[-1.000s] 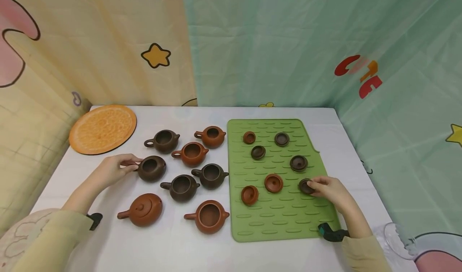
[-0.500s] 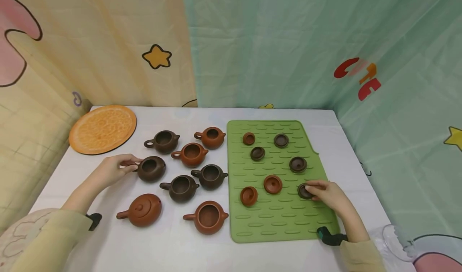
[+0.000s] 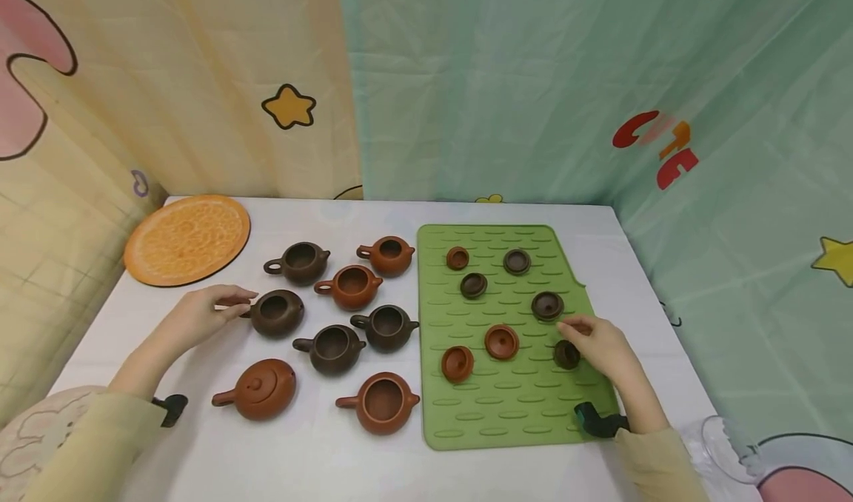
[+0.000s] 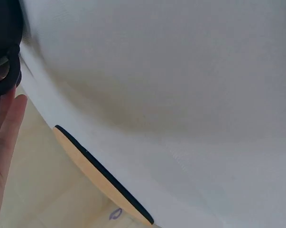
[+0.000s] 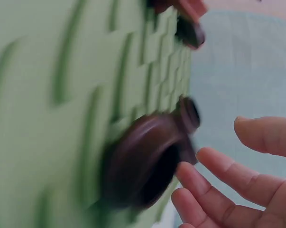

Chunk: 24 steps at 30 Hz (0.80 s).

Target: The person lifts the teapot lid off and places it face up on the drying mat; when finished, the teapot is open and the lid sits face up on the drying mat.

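Note:
My left hand (image 3: 203, 318) holds a dark brown teapot (image 3: 276, 313) by its handle; the pot has no lid on it. In the left wrist view, the fingers (image 4: 7, 128) lie at the dark handle (image 4: 12, 73), and most of the pot is cut off. Over the right side of the green mat (image 3: 466, 413), my right hand (image 3: 603, 345) hovers with thumb and fingers apart. Just beside it lies a small dark lid (image 3: 566, 355), hollow side showing, and another dark lid (image 3: 547, 306) lies farther back. The right wrist view shows a dark lid (image 5: 138, 164) close to the fingertips.
Several lidless brown and reddish teapots stand on the white table (image 3: 300, 457), including a reddish one (image 3: 384, 403) near the mat. A reddish teapot (image 3: 264, 389) has its lid on. More lids, such as a reddish lid (image 3: 501, 342), lie on the mat. An orange round board (image 3: 188, 241) lies back left.
My right hand has let go of the small dark lid, which now lies on the mat, and has moved slightly up and away. My left hand stays at the teapot's handle.

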Motion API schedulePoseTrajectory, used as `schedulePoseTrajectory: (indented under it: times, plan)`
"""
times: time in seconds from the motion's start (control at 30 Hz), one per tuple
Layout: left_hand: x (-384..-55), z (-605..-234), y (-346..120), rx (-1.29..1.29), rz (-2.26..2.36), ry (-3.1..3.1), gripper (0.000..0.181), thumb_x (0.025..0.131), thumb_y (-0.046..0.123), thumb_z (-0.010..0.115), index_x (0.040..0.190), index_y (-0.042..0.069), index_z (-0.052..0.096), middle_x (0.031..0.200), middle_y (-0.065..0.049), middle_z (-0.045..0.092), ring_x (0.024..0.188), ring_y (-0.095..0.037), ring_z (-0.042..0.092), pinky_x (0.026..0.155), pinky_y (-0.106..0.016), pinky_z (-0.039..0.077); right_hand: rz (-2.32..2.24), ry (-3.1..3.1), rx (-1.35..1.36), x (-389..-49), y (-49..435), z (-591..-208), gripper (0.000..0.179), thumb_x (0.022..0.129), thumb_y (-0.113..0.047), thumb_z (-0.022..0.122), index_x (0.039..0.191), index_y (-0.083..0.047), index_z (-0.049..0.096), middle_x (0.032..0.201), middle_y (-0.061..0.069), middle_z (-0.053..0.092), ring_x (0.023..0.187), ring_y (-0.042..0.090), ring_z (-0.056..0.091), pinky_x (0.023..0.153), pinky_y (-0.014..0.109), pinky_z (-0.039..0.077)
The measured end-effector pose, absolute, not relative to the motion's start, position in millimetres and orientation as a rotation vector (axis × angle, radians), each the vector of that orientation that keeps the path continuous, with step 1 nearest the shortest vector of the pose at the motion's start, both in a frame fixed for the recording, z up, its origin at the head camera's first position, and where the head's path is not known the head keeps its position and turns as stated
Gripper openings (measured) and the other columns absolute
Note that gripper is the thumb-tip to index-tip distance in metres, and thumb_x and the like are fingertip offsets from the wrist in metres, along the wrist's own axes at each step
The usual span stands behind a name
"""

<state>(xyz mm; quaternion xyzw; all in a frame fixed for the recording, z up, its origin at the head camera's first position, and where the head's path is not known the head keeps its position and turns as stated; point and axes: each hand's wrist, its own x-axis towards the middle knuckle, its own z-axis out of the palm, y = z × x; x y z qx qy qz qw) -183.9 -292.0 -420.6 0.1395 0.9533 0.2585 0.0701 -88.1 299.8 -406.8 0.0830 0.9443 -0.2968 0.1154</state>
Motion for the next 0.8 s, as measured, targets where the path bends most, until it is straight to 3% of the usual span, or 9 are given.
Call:
schedulePoseTrajectory:
  times: [0.07,0.1,0.17,0.23,0.3,0.33,0.4,0.63,0.8]
  plan:
    - [-180,-416,-294,0.432,0.791,2.896,0.028,0.092,0.008,0.067,0.119,0.003,0.069,0.117,-0.022,0.069,0.107,-0.043,0.065,0.087,-0.054,0.053,-0.897,2.788,0.2,-92,289,-400,0.049,0.102,-0.038,0.052,0.131,0.002,0.058,0.128,0.029,0.06,0.118,0.047,0.056,0.092,0.056,0.049]
    - [-177,-414,-295,0.441,0.807,2.913,0.029,0.092,0.009,0.067,0.12,0.002,0.068,0.118,-0.022,0.068,0.105,-0.031,0.068,0.085,-0.051,0.054,-0.92,2.8,0.172,-95,282,-397,0.048,0.102,-0.037,0.053,0.131,0.0,0.059,0.128,0.028,0.061,0.118,0.046,0.056,0.092,0.055,0.049]
    - [-170,-407,-295,0.452,0.833,2.929,0.03,0.092,0.009,0.067,0.121,0.001,0.068,0.117,-0.022,0.069,0.105,-0.029,0.068,0.082,-0.046,0.056,-0.963,2.825,0.116,-100,267,-390,0.045,0.102,-0.036,0.054,0.131,-0.002,0.06,0.127,0.025,0.063,0.115,0.042,0.059,0.091,0.053,0.05]
    - [-159,-401,-294,0.476,0.854,2.951,0.03,0.09,0.009,0.07,0.119,0.002,0.069,0.115,-0.019,0.07,0.1,-0.011,0.068,0.078,-0.039,0.058,-1.025,2.842,0.043,-106,248,-385,0.041,0.101,-0.034,0.056,0.13,-0.005,0.062,0.125,0.02,0.065,0.113,0.038,0.061,0.091,0.051,0.05]
    - [-147,-398,-293,0.511,0.864,2.975,0.028,0.089,0.01,0.072,0.116,0.004,0.071,0.112,-0.017,0.071,0.097,0.009,0.061,0.075,-0.033,0.059,-1.092,2.837,-0.049,-113,228,-380,0.036,0.1,-0.031,0.057,0.127,-0.007,0.064,0.123,0.015,0.066,0.111,0.033,0.062,0.091,0.048,0.051]
    - [-140,-397,-292,0.523,0.865,2.978,0.028,0.087,0.009,0.073,0.115,0.005,0.072,0.111,-0.015,0.072,0.097,0.006,0.062,0.074,-0.031,0.059,-1.122,2.823,-0.092,-116,216,-378,0.034,0.1,-0.03,0.058,0.126,-0.009,0.065,0.123,0.013,0.067,0.11,0.031,0.063,0.091,0.047,0.051]
    - [-126,-399,-291,0.557,0.872,2.997,0.027,0.085,0.008,0.076,0.112,0.007,0.073,0.109,-0.012,0.073,0.094,0.02,0.051,0.071,-0.027,0.058,-1.194,2.771,-0.186,-121,192,-374,0.03,0.099,-0.03,0.06,0.123,-0.012,0.067,0.122,0.008,0.068,0.11,0.028,0.063,0.093,0.045,0.051]
    - [-90,-413,-285,0.541,0.894,2.969,0.029,0.08,0.006,0.079,0.109,0.01,0.074,0.106,-0.005,0.073,0.093,0.011,0.059,0.071,-0.029,0.059,-1.3,2.596,-0.542,-137,109,-370,0.022,0.098,-0.023,0.062,0.114,-0.013,0.072,0.113,0.001,0.072,0.104,0.02,0.067,0.089,0.034,0.054]
    - [-75,-422,-288,0.492,0.955,2.944,0.032,0.077,0.009,0.082,0.108,0.012,0.074,0.106,-0.005,0.073,0.093,0.015,0.057,0.071,-0.024,0.058,-1.155,2.5,-0.841,-141,49,-366,0.019,0.097,-0.021,0.064,0.112,-0.013,0.073,0.109,-0.002,0.073,0.1,0.011,0.066,0.087,0.024,0.052]
